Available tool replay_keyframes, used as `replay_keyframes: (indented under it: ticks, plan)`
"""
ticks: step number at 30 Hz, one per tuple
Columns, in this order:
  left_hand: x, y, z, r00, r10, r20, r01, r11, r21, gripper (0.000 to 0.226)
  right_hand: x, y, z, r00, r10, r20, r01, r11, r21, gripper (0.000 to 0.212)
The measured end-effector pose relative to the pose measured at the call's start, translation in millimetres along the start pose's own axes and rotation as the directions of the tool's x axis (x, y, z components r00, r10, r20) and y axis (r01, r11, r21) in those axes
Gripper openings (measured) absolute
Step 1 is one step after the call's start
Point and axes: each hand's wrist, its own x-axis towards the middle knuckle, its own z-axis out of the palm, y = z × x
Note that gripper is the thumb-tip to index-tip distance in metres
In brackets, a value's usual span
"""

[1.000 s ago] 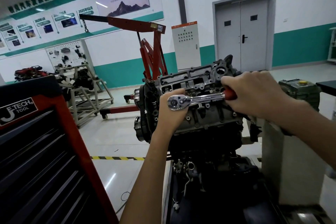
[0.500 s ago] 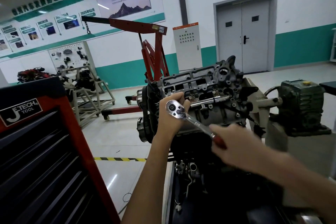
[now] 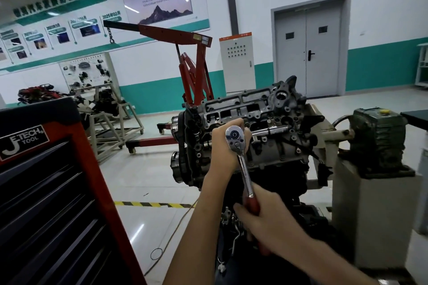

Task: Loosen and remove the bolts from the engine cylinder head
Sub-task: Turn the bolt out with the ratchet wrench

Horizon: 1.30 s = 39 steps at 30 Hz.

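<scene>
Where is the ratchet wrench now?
Head view, centre: the ratchet wrench sits on the cylinder head, left hand holding its head, right hand gripping its red handle below.

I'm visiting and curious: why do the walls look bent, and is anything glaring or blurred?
Head view: the wide-angle lens bows the edges, tilting the red-framed black tool cabinet; ceiling light glares on the glossy grey floor and the chrome ratchet wrench; the right hand looks soft; the grey metal cylinder head is dim but sharp.

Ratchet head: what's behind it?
The left hand wraps behind the ratchet head, with the cylinder head beyond. Socket and bolt are covered, not visible.
</scene>
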Motion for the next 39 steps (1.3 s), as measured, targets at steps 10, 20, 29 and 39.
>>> replay_keyframes:
  ticks: [10, 20, 29, 39]
  plan:
    - [8.2, 8.6, -15.6, 0.999, 0.017, 0.048, -0.021, 0.996, 0.084, 0.032, 51.9, -29.9, -135.9, 0.964, -0.229, 0.132, 0.222, 0.429, -0.876, 0.009]
    - [-2.1, 1.7, -9.5, 1.0, -0.01, 0.002, 0.01, 1.0, 0.001, 0.039, -0.6, 8.7, 3.5, 0.997, -0.015, -0.069, 0.002, 0.984, -0.177, 0.019]
    - [4.2, 3.8, -27.1, 0.995, 0.036, 0.091, -0.047, 0.992, 0.118, 0.03, 44.7, -12.1, -110.2, 0.966, -0.156, 0.204, 0.257, 0.569, -0.781, 0.009]
    - [0.7, -3.1, -19.5, 1.0, 0.01, -0.008, -0.01, 0.998, 0.059, 0.043, 12.2, 1.3, -43.4, 0.995, -0.098, -0.024, 0.064, 0.798, -0.599, 0.015]
